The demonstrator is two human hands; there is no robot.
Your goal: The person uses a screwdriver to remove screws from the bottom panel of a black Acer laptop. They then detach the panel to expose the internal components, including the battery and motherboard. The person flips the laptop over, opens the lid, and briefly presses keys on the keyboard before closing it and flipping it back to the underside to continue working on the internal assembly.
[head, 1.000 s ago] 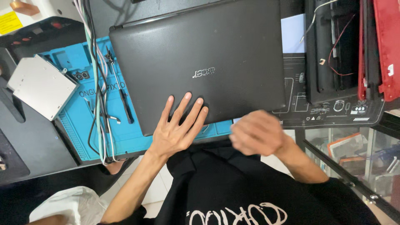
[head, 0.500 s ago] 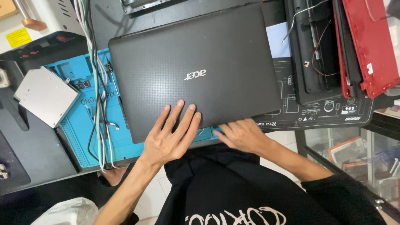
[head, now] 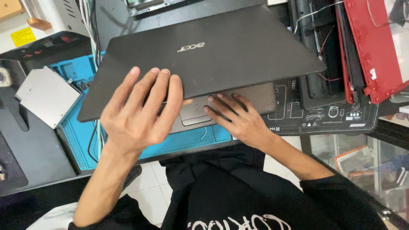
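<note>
A black laptop sits on the bench in front of me, its lid (head: 221,59) lifted a little off the grey base (head: 255,98). My left hand (head: 140,110) holds the lid's front edge, fingers spread on top and the thumb underneath. My right hand (head: 234,117) lies flat on the palm rest beside the touchpad (head: 194,111), fingers apart and reaching under the raised lid. The keyboard is hidden by the lid.
A blue work mat (head: 76,136) lies under the laptop's left side, with a silver optical drive (head: 47,96) beside it. Cables (head: 91,25) hang at the upper left. A stripped black laptop chassis (head: 319,51) and a red cover (head: 375,47) lie on the right. A glass cabinet (head: 358,157) stands below them.
The lid was shut with my left hand flat on it. Now its front edge is raised in my left hand, and my right hand has slid onto the exposed palm rest.
</note>
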